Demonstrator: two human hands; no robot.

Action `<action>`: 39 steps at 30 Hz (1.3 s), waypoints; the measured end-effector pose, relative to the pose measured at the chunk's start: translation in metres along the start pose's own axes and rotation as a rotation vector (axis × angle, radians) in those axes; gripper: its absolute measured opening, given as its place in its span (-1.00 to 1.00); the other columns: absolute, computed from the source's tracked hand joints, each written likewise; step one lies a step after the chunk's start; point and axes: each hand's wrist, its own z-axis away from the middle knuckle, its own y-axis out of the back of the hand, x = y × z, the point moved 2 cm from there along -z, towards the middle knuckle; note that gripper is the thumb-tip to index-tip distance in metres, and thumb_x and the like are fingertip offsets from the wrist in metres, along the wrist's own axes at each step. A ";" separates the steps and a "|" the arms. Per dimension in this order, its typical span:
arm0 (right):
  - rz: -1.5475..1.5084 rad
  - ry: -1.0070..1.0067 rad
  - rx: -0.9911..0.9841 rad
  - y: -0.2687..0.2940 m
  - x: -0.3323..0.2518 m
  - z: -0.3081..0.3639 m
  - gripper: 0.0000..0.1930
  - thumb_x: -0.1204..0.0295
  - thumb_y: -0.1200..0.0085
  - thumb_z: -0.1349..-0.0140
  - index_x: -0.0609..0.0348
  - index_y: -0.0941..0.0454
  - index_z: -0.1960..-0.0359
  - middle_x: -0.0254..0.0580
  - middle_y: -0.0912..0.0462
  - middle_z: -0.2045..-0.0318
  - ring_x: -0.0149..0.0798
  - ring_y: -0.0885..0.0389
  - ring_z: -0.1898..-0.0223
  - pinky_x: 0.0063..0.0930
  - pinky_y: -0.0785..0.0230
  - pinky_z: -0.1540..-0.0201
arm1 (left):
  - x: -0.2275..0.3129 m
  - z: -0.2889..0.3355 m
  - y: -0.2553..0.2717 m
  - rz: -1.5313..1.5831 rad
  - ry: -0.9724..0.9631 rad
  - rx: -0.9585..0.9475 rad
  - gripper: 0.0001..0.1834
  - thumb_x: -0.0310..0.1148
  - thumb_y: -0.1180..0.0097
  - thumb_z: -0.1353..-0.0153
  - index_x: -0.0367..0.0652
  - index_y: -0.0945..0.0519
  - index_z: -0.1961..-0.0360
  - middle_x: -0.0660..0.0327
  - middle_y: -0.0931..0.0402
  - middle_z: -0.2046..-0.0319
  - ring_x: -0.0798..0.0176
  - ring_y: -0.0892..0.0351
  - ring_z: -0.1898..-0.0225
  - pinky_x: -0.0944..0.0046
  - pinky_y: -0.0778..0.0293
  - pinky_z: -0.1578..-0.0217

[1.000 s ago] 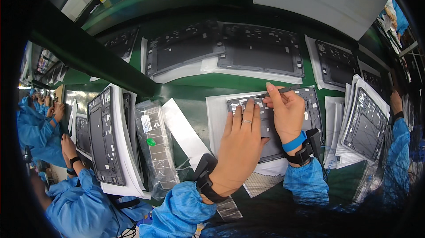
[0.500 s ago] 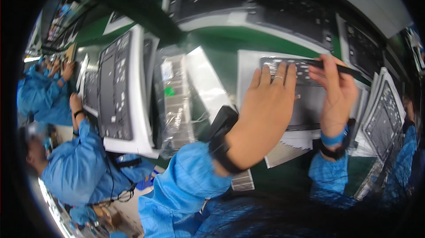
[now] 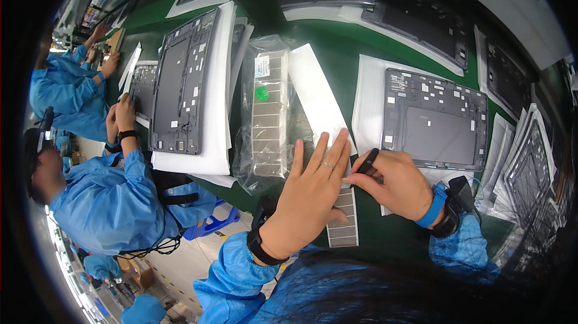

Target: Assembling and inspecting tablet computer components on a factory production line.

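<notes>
My left hand (image 3: 313, 194) lies flat with its fingers spread, at the top of a narrow sheet of grey rectangular stickers (image 3: 343, 230) and the lower end of a white paper strip (image 3: 316, 86). Closed around a slim black tool (image 3: 367, 161), my right hand (image 3: 398, 184) is at the right edge of the sticker sheet, close to the left fingertips. The tool's tip and much of its length are hidden. Just beyond the right hand, a dark grey tablet-shaped housing (image 3: 436, 120) with small white and silver pads rests on white paper (image 3: 368, 92).
A plastic-bagged stack of sticker sheets (image 3: 269, 137) lies left of the white strip. Further left stands a stack of housings (image 3: 183, 83) with paper between. More housings (image 3: 415, 17) line the back; others (image 3: 527, 161) lean at right. Co-workers in blue (image 3: 114, 215) sit at left.
Both hands have left the housing and moved down and left to the sticker sheet. The black tool is still in my right hand. The view has shifted, and the housing now shows uncovered.
</notes>
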 end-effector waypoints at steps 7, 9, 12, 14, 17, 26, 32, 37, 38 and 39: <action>-0.068 0.084 -0.107 0.004 0.005 -0.011 -0.78 0.34 -0.41 -0.31 0.25 -0.71 0.23 -0.06 -0.69 0.52 -0.15 -0.66 0.56 -0.37 -0.46 0.43 | -0.001 0.000 -0.001 0.031 -0.024 0.055 0.36 -0.04 -0.65 0.27 -0.31 -0.21 -0.56 -0.03 -0.01 -0.62 -0.19 -0.08 -0.59 -0.36 -0.03 -0.52; -0.022 0.057 -0.128 0.002 0.010 -0.010 -0.79 0.35 -0.40 -0.31 0.25 -0.72 0.23 -0.07 -0.68 0.53 -0.15 -0.66 0.55 -0.38 -0.46 0.43 | -0.001 0.000 0.001 0.057 -0.026 0.050 0.36 -0.03 -0.64 0.26 -0.31 -0.20 -0.56 -0.02 0.00 -0.62 -0.19 -0.06 -0.60 -0.37 0.00 -0.53; -0.180 0.142 0.000 0.010 0.003 0.004 -0.83 0.43 -0.36 -0.35 0.31 -0.72 0.19 -0.14 -0.76 0.47 -0.32 -0.75 0.46 -0.47 -0.52 0.39 | 0.001 -0.002 0.004 0.029 -0.027 0.021 0.37 0.00 -0.64 0.25 -0.31 -0.17 -0.57 0.00 0.01 -0.63 -0.18 -0.04 -0.61 -0.38 0.03 -0.53; -0.350 0.063 0.172 0.021 0.004 0.024 -0.80 0.40 -0.32 -0.39 0.36 -0.70 0.22 -0.09 -0.77 0.46 -0.25 -0.77 0.45 -0.42 -0.56 0.37 | 0.004 -0.007 0.006 0.004 -0.040 -0.008 0.38 0.01 -0.63 0.24 -0.32 -0.14 -0.57 -0.05 0.02 -0.63 -0.22 -0.03 -0.61 -0.40 0.04 -0.53; -0.558 -0.139 0.431 0.052 0.024 0.053 -0.81 0.44 -0.24 -0.47 0.40 -0.67 0.18 -0.13 -0.79 0.34 -0.34 -0.79 0.29 -0.45 -0.64 0.21 | 0.020 -0.010 0.014 -0.110 0.033 -0.068 0.42 0.19 -0.54 0.15 -0.32 -0.05 -0.60 -0.13 0.12 -0.64 -0.26 0.13 -0.65 -0.34 0.15 -0.57; -0.308 -0.316 1.567 0.115 0.109 0.078 -0.74 0.33 -0.28 -0.48 0.36 -0.69 0.12 -0.21 -0.77 0.29 -0.40 -0.73 0.24 -0.53 -0.52 0.16 | 0.126 -0.117 -0.021 0.039 -0.408 0.107 -0.14 0.08 -0.28 -0.28 -0.11 -0.34 -0.50 0.10 -0.07 -0.60 -0.16 -0.10 -0.56 -0.57 0.01 -0.44; -0.420 -0.362 1.546 0.117 0.105 0.075 -0.71 0.30 -0.29 -0.46 0.36 -0.69 0.09 -0.18 -0.77 0.32 -0.41 -0.74 0.26 -0.55 -0.53 0.24 | 0.116 -0.102 -0.010 -0.042 -0.329 0.008 -0.26 0.00 -0.27 -0.32 -0.01 -0.42 -0.46 0.16 -0.12 -0.57 -0.11 -0.16 -0.53 -0.73 -0.02 -0.35; -0.547 -0.350 1.569 0.109 0.112 0.077 -0.75 0.34 -0.31 -0.45 0.34 -0.67 0.09 -0.21 -0.75 0.29 -0.45 -0.72 0.26 -0.56 -0.54 0.20 | 0.143 -0.130 -0.001 0.008 -0.331 0.039 -0.20 -0.04 -0.32 -0.29 -0.26 -0.40 -0.43 0.02 -0.16 -0.54 -0.12 -0.26 -0.47 -0.44 -0.15 -0.44; -0.549 -0.356 1.571 0.110 0.113 0.077 -0.75 0.34 -0.31 -0.45 0.34 -0.67 0.09 -0.21 -0.75 0.29 -0.45 -0.72 0.26 -0.56 -0.54 0.20 | 0.150 -0.140 -0.002 0.058 -0.371 0.132 -0.17 -0.05 -0.34 -0.27 -0.35 -0.39 -0.42 -0.02 -0.17 -0.53 -0.12 -0.29 -0.46 -0.32 -0.19 -0.46; -0.553 -0.350 1.563 0.109 0.113 0.076 -0.76 0.35 -0.31 -0.45 0.33 -0.67 0.09 -0.21 -0.75 0.30 -0.45 -0.71 0.26 -0.56 -0.54 0.20 | 0.152 -0.147 -0.005 0.056 -0.371 0.124 -0.17 -0.05 -0.34 -0.27 -0.35 -0.39 -0.42 -0.02 -0.17 -0.53 -0.12 -0.29 -0.46 -0.32 -0.19 -0.46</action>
